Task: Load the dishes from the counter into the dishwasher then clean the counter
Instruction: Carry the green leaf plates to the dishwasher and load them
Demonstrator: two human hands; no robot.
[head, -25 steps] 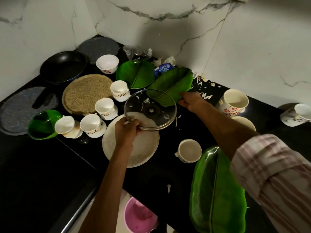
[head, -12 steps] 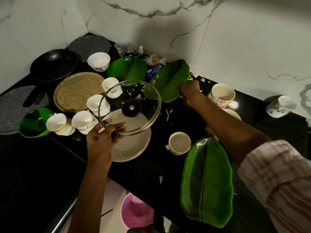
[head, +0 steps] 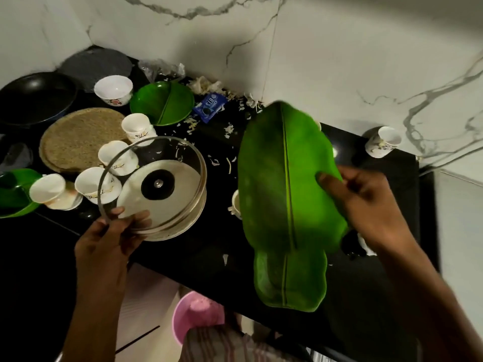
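Note:
My left hand (head: 109,241) grips the near rim of a glass pot lid (head: 153,186) with a black knob, held tilted above a round pale plate (head: 180,226) on the black counter (head: 203,257). My right hand (head: 366,207) grips the right edge of a green leaf-shaped plate (head: 277,173), lifted above the counter. Under its near end lies a second leaf-shaped plate (head: 292,283). Several white cups (head: 48,188) stand left of the lid. A white cup (head: 236,205) is half hidden behind the lifted plate.
A black pan (head: 36,97), a woven mat (head: 78,139), a white bowl (head: 113,90), a round green plate (head: 162,103) and a green bowl (head: 13,192) crowd the left. A blue wrapper (head: 210,107) and scraps litter the back. A cup (head: 383,142) stands far right. A pink bowl (head: 193,314) sits below the counter edge.
My right hand has lifted the leaf-shaped plate from the back of the counter and brought it toward me, over the second one. My left hand has raised and tilted the glass lid.

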